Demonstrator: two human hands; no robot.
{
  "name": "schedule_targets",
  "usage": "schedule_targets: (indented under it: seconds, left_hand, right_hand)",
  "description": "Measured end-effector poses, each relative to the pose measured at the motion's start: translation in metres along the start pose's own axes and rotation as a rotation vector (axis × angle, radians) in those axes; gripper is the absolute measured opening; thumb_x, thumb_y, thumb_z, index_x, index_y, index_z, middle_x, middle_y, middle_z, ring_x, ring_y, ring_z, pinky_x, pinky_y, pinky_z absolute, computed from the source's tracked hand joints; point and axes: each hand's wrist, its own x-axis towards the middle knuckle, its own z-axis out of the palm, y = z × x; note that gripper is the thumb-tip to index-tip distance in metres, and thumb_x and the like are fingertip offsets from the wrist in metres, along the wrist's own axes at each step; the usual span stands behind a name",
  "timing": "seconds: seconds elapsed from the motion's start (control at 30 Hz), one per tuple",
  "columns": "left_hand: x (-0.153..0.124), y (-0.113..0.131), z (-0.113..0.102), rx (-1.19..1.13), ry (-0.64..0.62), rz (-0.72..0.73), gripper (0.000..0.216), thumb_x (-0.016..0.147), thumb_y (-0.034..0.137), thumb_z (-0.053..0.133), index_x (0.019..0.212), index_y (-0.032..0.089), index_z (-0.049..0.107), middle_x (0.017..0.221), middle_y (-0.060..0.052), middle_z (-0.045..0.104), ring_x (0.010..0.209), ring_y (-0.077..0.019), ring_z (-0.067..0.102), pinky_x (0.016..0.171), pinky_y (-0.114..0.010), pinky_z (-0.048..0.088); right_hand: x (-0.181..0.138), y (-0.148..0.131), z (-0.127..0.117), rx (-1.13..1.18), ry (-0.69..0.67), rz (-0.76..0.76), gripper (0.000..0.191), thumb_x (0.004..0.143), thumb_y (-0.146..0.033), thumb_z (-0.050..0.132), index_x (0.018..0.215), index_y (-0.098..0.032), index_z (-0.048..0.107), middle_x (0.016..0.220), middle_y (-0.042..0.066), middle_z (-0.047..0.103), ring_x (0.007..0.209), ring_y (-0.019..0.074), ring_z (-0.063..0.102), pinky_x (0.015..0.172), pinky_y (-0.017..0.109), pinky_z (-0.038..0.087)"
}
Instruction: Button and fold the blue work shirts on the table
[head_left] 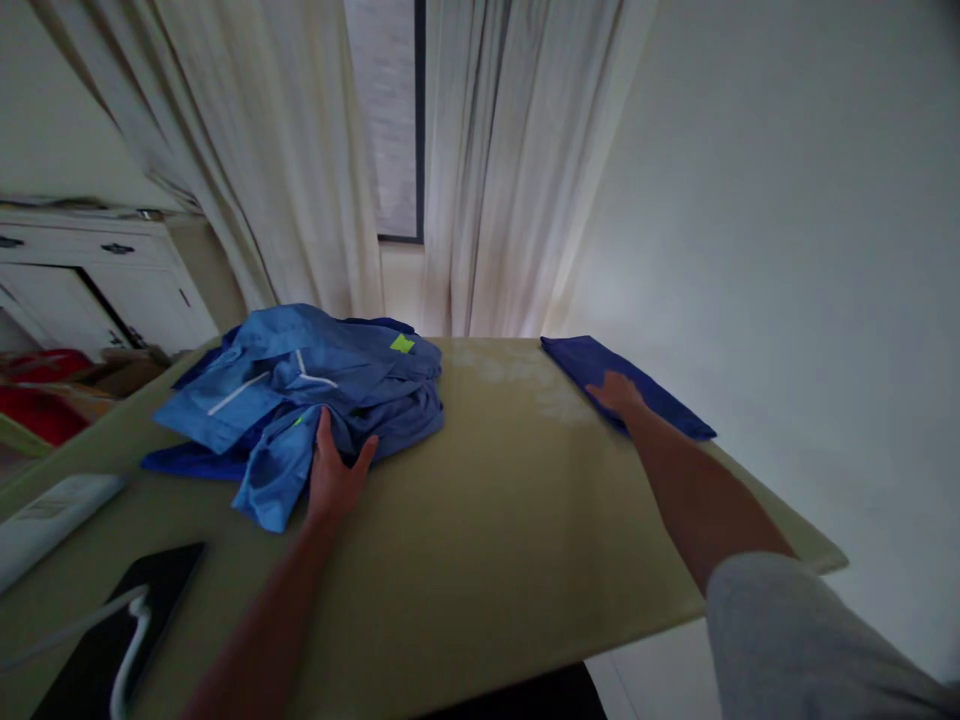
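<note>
A heap of light blue work clothes [300, 385] with white stripes and a yellow-green patch lies at the far left of the tan table [487, 520]. My left hand [334, 470] rests on the near edge of that heap, thumb spread, fingers reaching into the cloth. A folded dark blue garment [652, 395] lies flat at the far right edge of the table. My right hand [619, 392] lies flat on it, fingers stretched out.
A black tablet-like slab [112, 630] with a white cable [135, 640] and a white flat object [52, 515] lie at the near left. Cream curtains [300, 150] hang behind the table. A white cabinet [90, 280] and red things [37, 400] stand at the left.
</note>
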Motion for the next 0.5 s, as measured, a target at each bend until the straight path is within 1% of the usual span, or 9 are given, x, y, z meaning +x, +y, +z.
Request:
schedule_targets:
  seconds: [0.03, 0.07, 0.1, 0.13, 0.2, 0.3, 0.4, 0.43, 0.5]
  left_hand:
    - [0.000, -0.001, 0.001, 0.016, -0.016, -0.013, 0.104, 0.090, 0.058, 0.068, 0.169, 0.014, 0.017, 0.172, -0.022, 0.028, 0.161, -0.0341, 0.026, 0.131, -0.051, 0.025]
    - [0.000, -0.001, 0.001, 0.033, -0.028, -0.028, 0.103, 0.091, 0.057, 0.068, 0.169, 0.014, 0.018, 0.171, -0.022, 0.030, 0.160, -0.0346, 0.028, 0.130, -0.052, 0.026]
    - [0.000, -0.002, 0.001, 0.048, -0.038, -0.040, 0.102, 0.091, 0.056, 0.068, 0.169, 0.014, 0.018, 0.171, -0.022, 0.031, 0.160, -0.0351, 0.029, 0.130, -0.052, 0.027]
    - [0.000, -0.003, 0.001, 0.059, -0.043, -0.051, 0.101, 0.091, 0.055, 0.068, 0.169, 0.014, 0.019, 0.170, -0.023, 0.033, 0.159, -0.0355, 0.031, 0.130, -0.053, 0.027]
    - [0.001, -0.004, -0.001, 0.074, -0.038, -0.066, 0.099, 0.091, 0.053, 0.069, 0.169, 0.015, 0.021, 0.169, -0.022, 0.035, 0.158, -0.0357, 0.033, 0.129, -0.054, 0.028]
    - [0.001, -0.004, -0.003, 0.092, -0.026, -0.074, 0.097, 0.090, 0.052, 0.068, 0.168, 0.016, 0.022, 0.169, -0.020, 0.036, 0.157, -0.0355, 0.034, 0.129, -0.053, 0.030]
    - [0.001, -0.001, -0.004, 0.101, -0.016, -0.070, 0.097, 0.090, 0.054, 0.066, 0.168, 0.014, 0.023, 0.168, -0.021, 0.037, 0.156, -0.0358, 0.036, 0.128, -0.052, 0.032]
    - [0.000, 0.000, -0.004, 0.098, -0.014, -0.065, 0.097, 0.091, 0.054, 0.066, 0.167, 0.013, 0.023, 0.167, -0.022, 0.038, 0.156, -0.0358, 0.037, 0.128, -0.052, 0.033]
    - [0.000, 0.001, -0.004, 0.091, -0.009, -0.058, 0.095, 0.091, 0.054, 0.064, 0.166, 0.012, 0.025, 0.164, -0.023, 0.043, 0.154, -0.0361, 0.040, 0.126, -0.052, 0.035]
  right_hand:
    - [-0.020, 0.024, 0.025, -0.014, -0.024, 0.076, 0.034, 0.096, -0.034, 0.072, 0.113, -0.005, 0.076, 0.115, 0.033, 0.073, 0.101, 0.0333, 0.074, 0.081, 0.040, 0.056]
    - [-0.035, 0.045, 0.048, -0.022, -0.042, 0.132, 0.034, 0.098, -0.035, 0.068, 0.115, -0.007, 0.077, 0.114, 0.032, 0.073, 0.101, 0.0364, 0.074, 0.082, 0.044, 0.056]
    - [-0.046, 0.062, 0.068, -0.015, -0.043, 0.188, 0.036, 0.102, -0.035, 0.059, 0.120, -0.009, 0.076, 0.118, 0.030, 0.073, 0.106, 0.0378, 0.073, 0.084, 0.047, 0.056]
    - [-0.053, 0.075, 0.086, 0.022, -0.022, 0.252, 0.040, 0.106, -0.035, 0.049, 0.124, -0.010, 0.075, 0.122, 0.029, 0.072, 0.111, 0.0381, 0.072, 0.088, 0.048, 0.055]
    - [-0.056, 0.091, 0.111, 0.105, 0.022, 0.299, 0.048, 0.108, -0.033, 0.035, 0.128, -0.010, 0.072, 0.126, 0.027, 0.072, 0.115, 0.0378, 0.070, 0.093, 0.049, 0.053]
    - [-0.048, 0.100, 0.126, 0.194, 0.156, 0.266, 0.054, 0.108, -0.032, 0.028, 0.132, -0.009, 0.070, 0.129, 0.026, 0.070, 0.117, 0.0372, 0.067, 0.100, 0.049, 0.050]
    - [-0.048, 0.100, 0.126, 0.191, 0.276, 0.260, 0.055, 0.107, -0.031, 0.026, 0.129, -0.009, 0.072, 0.132, 0.025, 0.069, 0.120, 0.0378, 0.063, 0.102, 0.049, 0.047]
    - [-0.050, 0.099, 0.124, 0.169, 0.283, 0.259, 0.055, 0.107, -0.031, 0.026, 0.126, -0.009, 0.073, 0.131, 0.025, 0.069, 0.121, 0.0384, 0.062, 0.101, 0.050, 0.047]
    - [-0.057, 0.093, 0.121, 0.112, 0.249, 0.235, 0.054, 0.107, -0.031, 0.028, 0.121, -0.009, 0.075, 0.128, 0.026, 0.070, 0.122, 0.0397, 0.061, 0.100, 0.052, 0.047]
